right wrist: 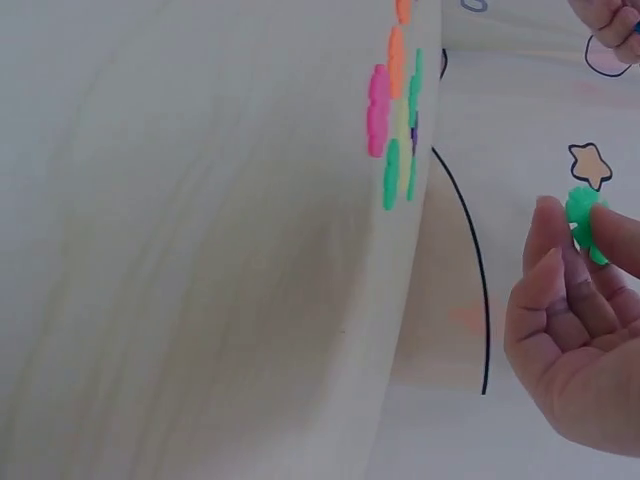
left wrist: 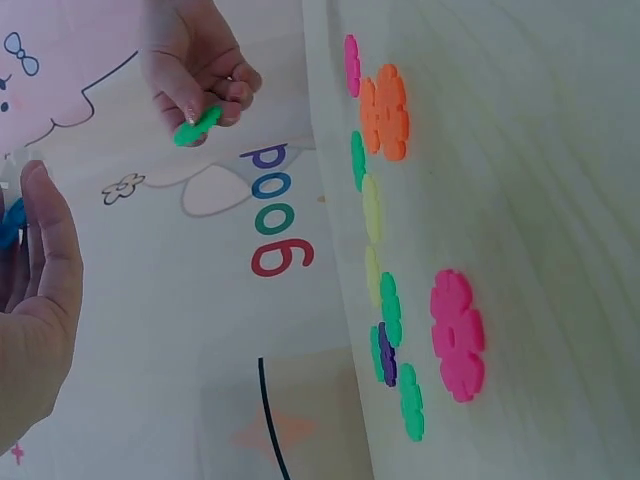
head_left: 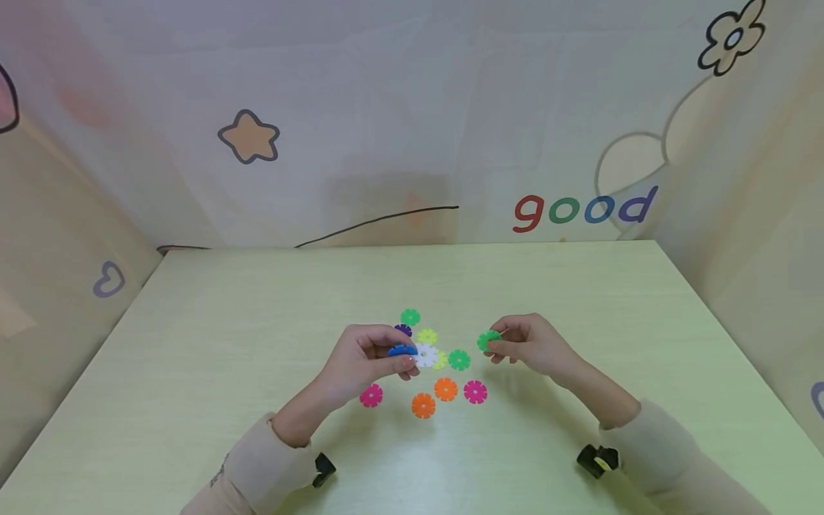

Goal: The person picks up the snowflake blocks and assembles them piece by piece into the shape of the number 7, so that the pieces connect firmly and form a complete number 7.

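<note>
My left hand (head_left: 363, 356) pinches a blue flower-shaped disc (head_left: 402, 350) between thumb and fingers above the table. A white flower-shaped disc (head_left: 426, 355) stands against the blue one and looks joined to it, though the contact is partly hidden by the fingers. To the right, my right hand (head_left: 537, 349) pinches a green flower-shaped disc (head_left: 488, 340) by its edge; the right wrist view shows this green disc (right wrist: 584, 222) between thumb and fingertips. The two hands are apart, both raised off the tabletop.
Loose flower-shaped discs lie on the pale table (head_left: 225, 357) below the hands: two orange discs (head_left: 423, 405), pink discs (head_left: 475, 392) on either side, green discs (head_left: 459, 360), yellow discs (head_left: 428, 335) and a purple disc (head_left: 403, 330). A printed curtain (head_left: 386, 107) hangs behind the table.
</note>
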`<state>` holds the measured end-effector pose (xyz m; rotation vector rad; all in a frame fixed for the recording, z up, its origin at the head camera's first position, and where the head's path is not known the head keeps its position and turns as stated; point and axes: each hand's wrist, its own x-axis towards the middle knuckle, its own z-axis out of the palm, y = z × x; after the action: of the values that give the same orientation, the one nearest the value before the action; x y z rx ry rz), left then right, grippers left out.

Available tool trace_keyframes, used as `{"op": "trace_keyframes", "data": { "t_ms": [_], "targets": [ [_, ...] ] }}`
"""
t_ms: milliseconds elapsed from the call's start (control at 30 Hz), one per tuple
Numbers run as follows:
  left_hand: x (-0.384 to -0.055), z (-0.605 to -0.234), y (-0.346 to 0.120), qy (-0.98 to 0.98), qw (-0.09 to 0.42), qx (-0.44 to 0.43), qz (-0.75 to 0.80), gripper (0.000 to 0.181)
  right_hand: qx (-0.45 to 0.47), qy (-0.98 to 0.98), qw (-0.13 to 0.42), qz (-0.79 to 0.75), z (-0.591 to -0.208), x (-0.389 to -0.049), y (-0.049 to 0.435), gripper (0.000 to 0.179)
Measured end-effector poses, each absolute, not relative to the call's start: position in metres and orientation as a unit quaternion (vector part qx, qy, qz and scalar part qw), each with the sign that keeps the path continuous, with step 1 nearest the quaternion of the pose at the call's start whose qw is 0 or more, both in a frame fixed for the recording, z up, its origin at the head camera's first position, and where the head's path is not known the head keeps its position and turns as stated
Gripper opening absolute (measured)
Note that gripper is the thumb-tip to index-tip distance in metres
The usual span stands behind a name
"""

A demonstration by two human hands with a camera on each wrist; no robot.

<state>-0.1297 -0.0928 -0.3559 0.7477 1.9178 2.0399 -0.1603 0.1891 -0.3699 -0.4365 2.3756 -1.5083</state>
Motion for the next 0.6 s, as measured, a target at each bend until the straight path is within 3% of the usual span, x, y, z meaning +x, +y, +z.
{"op": "trace_keyframes", "data": {
  "t_ms": [600],
  "targets": [
    [-0.129, -0.354, -0.089, 0.659, 0.119, 0.239, 0.703, 0.018, -0.223, 0.808, 0.058, -0.542, -0.356, -0.133, 0.166, 0.011]
  ]
}}
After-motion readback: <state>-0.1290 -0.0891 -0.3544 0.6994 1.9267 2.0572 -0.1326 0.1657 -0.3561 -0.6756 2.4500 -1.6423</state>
